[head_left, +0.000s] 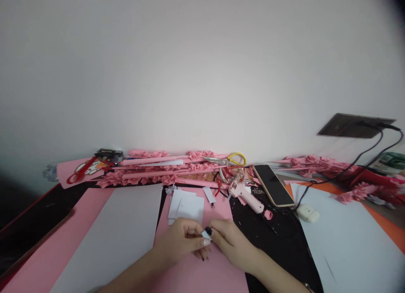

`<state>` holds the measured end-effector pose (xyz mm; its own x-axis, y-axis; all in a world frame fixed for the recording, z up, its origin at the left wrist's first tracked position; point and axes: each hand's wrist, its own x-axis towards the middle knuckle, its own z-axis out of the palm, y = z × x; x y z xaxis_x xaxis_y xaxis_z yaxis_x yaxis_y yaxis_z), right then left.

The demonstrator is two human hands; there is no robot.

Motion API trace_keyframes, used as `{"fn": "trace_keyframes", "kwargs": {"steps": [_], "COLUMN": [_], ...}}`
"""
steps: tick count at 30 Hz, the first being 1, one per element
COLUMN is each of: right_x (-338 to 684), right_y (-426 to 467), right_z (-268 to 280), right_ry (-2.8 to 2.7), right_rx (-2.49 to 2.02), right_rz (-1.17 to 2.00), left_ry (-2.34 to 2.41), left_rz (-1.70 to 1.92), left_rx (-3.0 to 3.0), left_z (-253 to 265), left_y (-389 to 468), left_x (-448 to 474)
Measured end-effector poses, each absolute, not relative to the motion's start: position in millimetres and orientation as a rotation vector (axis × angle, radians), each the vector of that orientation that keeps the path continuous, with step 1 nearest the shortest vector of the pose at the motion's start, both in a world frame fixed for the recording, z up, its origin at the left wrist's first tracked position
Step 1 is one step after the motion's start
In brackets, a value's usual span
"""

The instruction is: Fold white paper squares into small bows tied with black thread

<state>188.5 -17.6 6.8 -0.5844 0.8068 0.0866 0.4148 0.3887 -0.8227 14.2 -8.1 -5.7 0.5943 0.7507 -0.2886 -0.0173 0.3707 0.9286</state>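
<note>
Between the fingertips of both hands is a small piece of white paper [206, 234], mostly covered by the fingers. My left hand [182, 240] is closed on its left side, thumb on top. My right hand [229, 242] pinches the other side with thumb and forefinger. Both hands are over a pink sheet [202, 278]. Just beyond them lies a stack of white paper squares [190, 207], with a narrow white paper strip [209, 195] to its right.
Pink paper flowers on stems [142, 174] line the wall, with yellow-handled scissors [226, 161] on top. A pink glue gun [248, 196], a phone [274, 185] and a white earbud case [308, 213] lie to the right. Large white sheets [110, 234] flank the hands.
</note>
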Motion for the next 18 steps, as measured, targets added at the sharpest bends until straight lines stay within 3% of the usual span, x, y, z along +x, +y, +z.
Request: {"fn": "trace_keyframes", "kwargs": {"steps": [18], "right_x": [188.1], "right_y": [-16.7], "right_z": [4.5], "right_ry": [-2.018], "right_rx": [-1.084], "right_rz": [1.112], "left_ry": [0.839], "left_rz": [0.702], "left_rx": [1.153], "left_z": [1.9], "left_y": [-6.5], "left_x": [14.0]}}
